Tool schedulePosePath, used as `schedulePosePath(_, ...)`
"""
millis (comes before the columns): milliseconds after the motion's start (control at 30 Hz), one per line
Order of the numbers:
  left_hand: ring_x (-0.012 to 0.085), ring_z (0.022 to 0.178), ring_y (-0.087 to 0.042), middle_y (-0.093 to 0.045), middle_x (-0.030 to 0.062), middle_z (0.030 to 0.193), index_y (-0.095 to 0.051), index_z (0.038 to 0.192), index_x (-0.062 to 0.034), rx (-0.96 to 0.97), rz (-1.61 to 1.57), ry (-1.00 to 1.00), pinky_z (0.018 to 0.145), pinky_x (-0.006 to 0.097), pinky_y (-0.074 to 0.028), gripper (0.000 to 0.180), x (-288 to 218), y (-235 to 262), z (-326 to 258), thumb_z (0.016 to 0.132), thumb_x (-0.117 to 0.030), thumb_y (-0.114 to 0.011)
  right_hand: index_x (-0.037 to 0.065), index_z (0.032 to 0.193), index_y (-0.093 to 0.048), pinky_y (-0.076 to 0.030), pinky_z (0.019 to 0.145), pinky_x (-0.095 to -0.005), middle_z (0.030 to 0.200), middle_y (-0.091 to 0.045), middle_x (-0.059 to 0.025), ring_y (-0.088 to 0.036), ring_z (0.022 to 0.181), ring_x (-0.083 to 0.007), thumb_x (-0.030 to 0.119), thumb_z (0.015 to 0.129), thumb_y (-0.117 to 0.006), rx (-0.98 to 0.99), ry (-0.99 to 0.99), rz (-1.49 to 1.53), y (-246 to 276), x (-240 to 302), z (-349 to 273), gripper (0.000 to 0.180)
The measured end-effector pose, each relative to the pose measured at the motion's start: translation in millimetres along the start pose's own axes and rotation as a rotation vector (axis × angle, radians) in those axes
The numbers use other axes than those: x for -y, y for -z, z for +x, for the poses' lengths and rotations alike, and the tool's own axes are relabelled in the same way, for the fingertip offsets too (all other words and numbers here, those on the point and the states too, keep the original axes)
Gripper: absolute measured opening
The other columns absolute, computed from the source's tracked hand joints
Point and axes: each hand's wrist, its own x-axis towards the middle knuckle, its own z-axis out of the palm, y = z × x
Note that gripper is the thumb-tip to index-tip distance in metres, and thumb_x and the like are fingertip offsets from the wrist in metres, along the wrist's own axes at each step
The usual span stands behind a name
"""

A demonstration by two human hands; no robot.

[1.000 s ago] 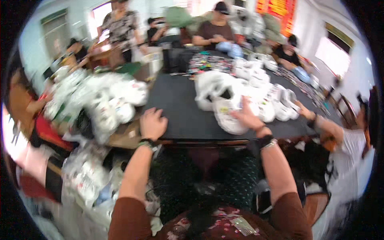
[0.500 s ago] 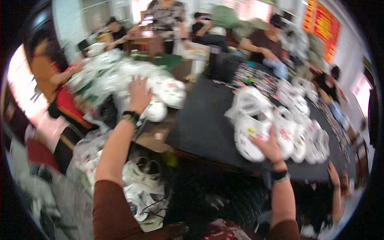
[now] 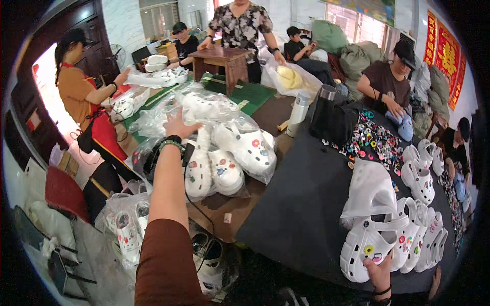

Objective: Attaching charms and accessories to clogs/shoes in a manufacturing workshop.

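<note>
My left hand (image 3: 179,125) is stretched over a heap of white clogs in clear plastic bags, its fingers spread. The fingertips are at the plastic; I cannot tell whether they press on it. Just beside that hand stand a bagged white clog with charms (image 3: 198,171) and another bagged clog (image 3: 250,148). At the lower right, my right hand (image 3: 378,273) grips a white clog (image 3: 357,255) with a yellow flower charm. Its thumb lies on the clog's front, and the other fingers are mostly hidden. A whitish plastic bag (image 3: 368,186) rests against this clog's heel end.
More white clogs (image 3: 433,237) line the black-covered table (image 3: 291,219) on the right. Colourful charms (image 3: 375,140) lie scattered beyond, near a white bottle (image 3: 299,113). A dark cable (image 3: 210,219) hangs off the brown table edge. Several people work around the tables.
The view has swung to the left and steadied, so the clogs by my right hand now appear lower and farther right. My left hand stays spread over the bags; my right keeps its clog.
</note>
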Motion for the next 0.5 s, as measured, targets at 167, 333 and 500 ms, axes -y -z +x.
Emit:
schedulePosePath(167, 0.0344, 0.09, -0.064, -0.068, 0.0194, 0.096, -0.07, 0.087, -0.0008, -0.023, -0.234, -0.266, 0.081, 0.046, -0.048, 0.04, -29.0, -50.6, 31.6, 0.076, -0.039, -0.071, -0.003, 0.138, -0.025, -0.047, 0.094, -0.0361, 0.123, -0.052, -0.0143, -0.057, 0.109, -0.0233, 0.013, 0.069, -0.078, -0.072, -0.142, -0.104, 13.2, 7.0, -13.3, 0.088)
schedulePosePath(333, 0.0296, 0.096, -0.06, -0.064, 0.0156, 0.107, -0.06, 0.115, -0.001, -0.982, 0.399, -0.947, 0.091, 0.045, -0.044, 0.028, 91.8, -58.1, 113.2, 0.092, -0.008, -0.045, -0.007, 0.144, -0.007, -0.03, 0.109, -0.0401, 0.138, -0.035, -0.022, -0.035, 0.13, -0.0297, 0.022, 0.064, -0.086, 0.104, -0.001, -0.282, 17.4, 0.8, 2.8, 0.116)
schedulePosePath(500, 0.0214, 0.113, -0.054, -0.054, 0.0163, 0.13, -0.05, 0.131, 0.0044, -0.035, -0.881, -0.679, 0.1, 0.031, -0.042, 0.036, 84.6, -8.7, 128.8, 0.099, -0.012, -0.045, -0.008, 0.143, -0.011, -0.022, 0.114, -0.0443, 0.145, -0.024, -0.0312, -0.026, 0.137, -0.0403, 0.046, 0.067, -0.083, 0.025, 0.124, -0.495, 27.5, 26.9, -2.8, 0.118)
